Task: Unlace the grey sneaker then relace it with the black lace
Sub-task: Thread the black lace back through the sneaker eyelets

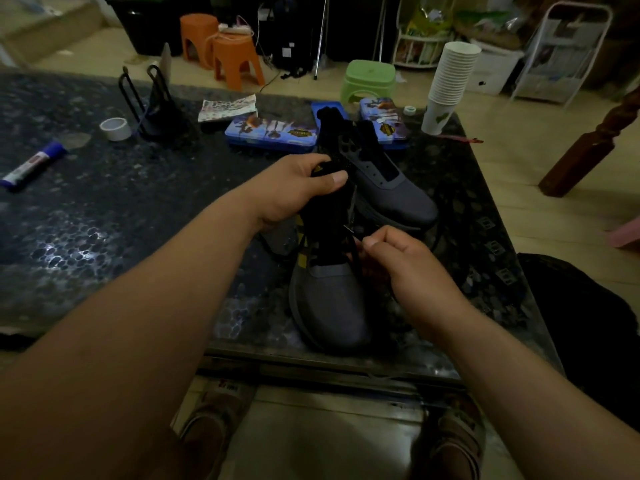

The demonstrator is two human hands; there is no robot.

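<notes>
The grey sneaker (pixel 332 303) is sitting at the centre of the frame on the dark speckled worktop (pixel 104 220), its toe pointing down toward the near edge. The left hand (pixel 294 192) is coming in from the lower left and clamping the top of the shoe, its fingers (pixel 337 176) wrapping round the dark collar and tongue, thumb pressing across the front. The right hand (pixel 405 261), just right of centre, is pinching the black lace (pixel 352 245) between thumb and curled fingertips, right beside the eyelet row, where yellow stripes are showing on the shoe's side. Which eyelet the lace is passing through is too dark to tell.

Just behind, up and to the right, a second sneaker (pixel 401 195) is lying with its eyelets bare, touching or nearly touching the first. Beyond it two blue tins (pixel 270 133) are resting on the worktop. A roll of tape (pixel 115 129) and a purple-capped tube (pixel 33 166) are lying at the left. A stack of paper cups (pixel 450 84) is standing at the upper right corner of the worktop, and orange stools (pixel 235 60) and a green stool (pixel 369 81) are standing on the floor across the top of the frame.
</notes>
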